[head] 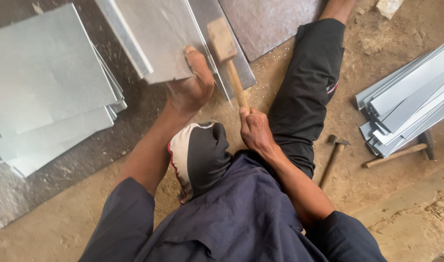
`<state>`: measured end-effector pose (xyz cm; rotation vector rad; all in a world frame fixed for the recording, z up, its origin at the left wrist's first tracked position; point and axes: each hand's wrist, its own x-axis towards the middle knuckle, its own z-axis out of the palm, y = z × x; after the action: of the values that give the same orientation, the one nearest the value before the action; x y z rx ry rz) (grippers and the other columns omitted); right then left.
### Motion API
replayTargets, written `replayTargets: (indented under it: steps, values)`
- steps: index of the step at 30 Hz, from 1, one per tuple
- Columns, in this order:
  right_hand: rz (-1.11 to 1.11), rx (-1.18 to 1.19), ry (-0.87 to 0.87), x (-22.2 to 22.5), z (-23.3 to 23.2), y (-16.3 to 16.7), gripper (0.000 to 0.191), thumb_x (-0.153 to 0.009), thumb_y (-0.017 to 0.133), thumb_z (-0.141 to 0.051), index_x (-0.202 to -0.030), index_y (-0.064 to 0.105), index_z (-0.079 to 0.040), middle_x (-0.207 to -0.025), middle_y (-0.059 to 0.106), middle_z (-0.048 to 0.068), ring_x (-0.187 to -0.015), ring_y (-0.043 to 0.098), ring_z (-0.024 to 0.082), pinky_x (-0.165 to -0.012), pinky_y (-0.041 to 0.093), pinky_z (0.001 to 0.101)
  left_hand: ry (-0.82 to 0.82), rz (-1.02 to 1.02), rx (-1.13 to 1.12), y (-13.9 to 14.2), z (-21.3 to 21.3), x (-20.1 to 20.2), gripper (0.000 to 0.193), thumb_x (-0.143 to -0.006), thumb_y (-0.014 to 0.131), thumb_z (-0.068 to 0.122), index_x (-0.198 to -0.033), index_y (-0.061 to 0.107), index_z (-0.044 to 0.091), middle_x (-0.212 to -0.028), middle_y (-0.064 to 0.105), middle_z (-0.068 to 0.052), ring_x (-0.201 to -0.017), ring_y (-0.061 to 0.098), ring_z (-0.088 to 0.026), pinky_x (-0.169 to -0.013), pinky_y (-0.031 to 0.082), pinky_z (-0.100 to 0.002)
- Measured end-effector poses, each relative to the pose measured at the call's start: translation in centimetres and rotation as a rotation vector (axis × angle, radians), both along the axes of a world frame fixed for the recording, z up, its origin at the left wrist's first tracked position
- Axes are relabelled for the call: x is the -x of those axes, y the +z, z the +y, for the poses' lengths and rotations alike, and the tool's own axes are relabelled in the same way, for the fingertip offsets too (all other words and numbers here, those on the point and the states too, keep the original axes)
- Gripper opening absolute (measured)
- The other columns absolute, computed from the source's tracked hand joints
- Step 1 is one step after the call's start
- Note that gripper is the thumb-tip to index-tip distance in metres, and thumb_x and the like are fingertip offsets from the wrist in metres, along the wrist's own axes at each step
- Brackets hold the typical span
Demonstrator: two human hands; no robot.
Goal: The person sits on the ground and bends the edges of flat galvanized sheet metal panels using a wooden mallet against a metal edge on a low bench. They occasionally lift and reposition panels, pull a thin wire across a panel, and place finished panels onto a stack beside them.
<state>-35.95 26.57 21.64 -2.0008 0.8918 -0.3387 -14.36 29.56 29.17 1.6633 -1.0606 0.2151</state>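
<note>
The left hand (190, 87) grips the metal sheet (159, 39) to keep it steady, while the right hand (253, 128) squeezes the wooden mallet (226, 58).

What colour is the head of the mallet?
Light brown wood, mallet in the right hand; head view.

A dirt floor (391, 204) fills the view — sandy, scuffed, strewn with small lumps. A dark metal sheet (268, 22) lies flat at the top. Pale concrete (416, 223) edges the lower right corner — rough and crumbly. Even daylight, soft shadows.
</note>
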Motion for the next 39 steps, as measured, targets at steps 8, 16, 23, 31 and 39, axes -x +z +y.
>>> replayTargets:
  steps: [8,16,23,31,39]
  values:
    - [-0.108,0.099,0.058,-3.9,-1.9,0.0,0.036,-0.109,0.049,-0.016,-0.083,0.057,0.008,-0.08,0.057,0.027,-0.07,0.058,0.047,-0.066,0.044,0.0493,0.003,-0.069,-0.037,-0.5,0.2,-0.2,0.022,-0.097,0.046,-0.01,-0.077,0.051,-0.002,-0.07,0.053,-0.012,-0.059,0.052,-0.024,-0.057,0.041,-0.042]
    - [-0.024,0.149,0.089,-3.3,-0.9,-2.1,0.034,-0.107,0.049,-0.016,-0.084,0.059,0.007,-0.083,0.056,0.03,-0.072,0.057,0.05,-0.066,0.044,0.0521,0.013,-0.061,-0.003,-0.9,0.4,-0.2,0.025,-0.096,0.048,-0.012,-0.074,0.052,-0.001,-0.066,0.055,-0.009,-0.05,0.05,-0.02,-0.049,0.038,-0.038]
    - [-0.098,0.085,0.03,-4.6,-2.1,-1.5,0.037,-0.109,0.048,-0.016,-0.081,0.058,0.007,-0.079,0.057,0.027,-0.068,0.058,0.046,-0.064,0.043,0.0504,0.009,-0.071,-0.026,-0.8,0.4,-0.3,0.023,-0.097,0.048,-0.011,-0.076,0.051,-0.002,-0.069,0.052,-0.008,-0.056,0.05,-0.021,-0.054,0.04,-0.039]
    - [-0.118,0.176,0.061,-7.2,-3.5,-1.5,0.045,-0.106,0.051,-0.016,-0.068,0.058,0.007,-0.074,0.058,0.029,-0.068,0.057,0.048,-0.066,0.043,0.0542,-0.025,-0.006,-0.064,-0.7,0.4,-0.4,0.028,-0.096,0.044,-0.012,-0.072,0.046,0.002,-0.064,0.047,-0.008,-0.053,0.046,-0.02,-0.051,0.037,-0.038]
    - [-0.128,0.101,0.045,-9.2,-4.3,-1.2,0.04,-0.106,0.051,-0.016,-0.075,0.059,0.008,-0.078,0.058,0.03,-0.071,0.058,0.049,-0.065,0.043,0.0537,0.046,-0.38,-0.215,0.0,0.4,-0.7,0.018,-0.094,0.049,-0.008,-0.077,0.049,-0.002,-0.069,0.049,-0.011,-0.057,0.049,-0.025,-0.054,0.042,-0.041]
